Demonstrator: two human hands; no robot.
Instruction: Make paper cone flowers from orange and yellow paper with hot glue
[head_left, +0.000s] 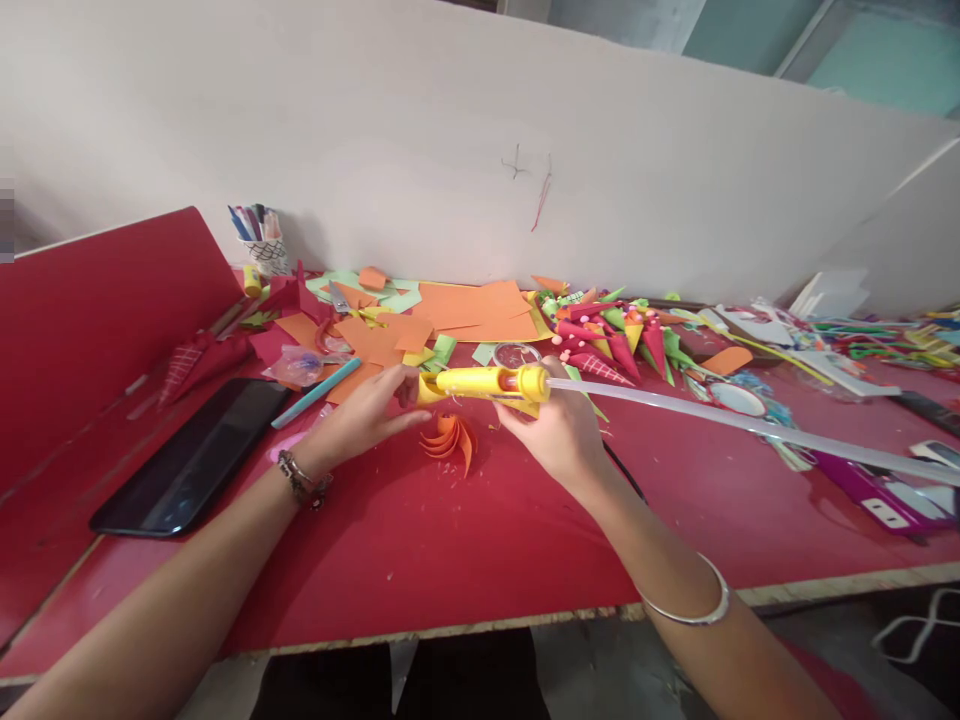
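My right hand (559, 425) grips a yellow glue gun (487, 384) held level above the red table (465, 560), its nozzle pointing left. A long clear glue stick (750, 428) juts from its back toward the right. My left hand (367, 415) pinches something small at the nozzle tip; I cannot make out what. Just below the gun lies an orange paper flower (450, 440) of curled petals.
A black tablet (195, 458) lies at the left. Orange and green paper scraps (457, 305), coloured paper cones (607, 335), a tape roll (516, 354) and a cup of pens (262, 245) line the white wall. A black cord (622, 470) runs behind my right wrist.
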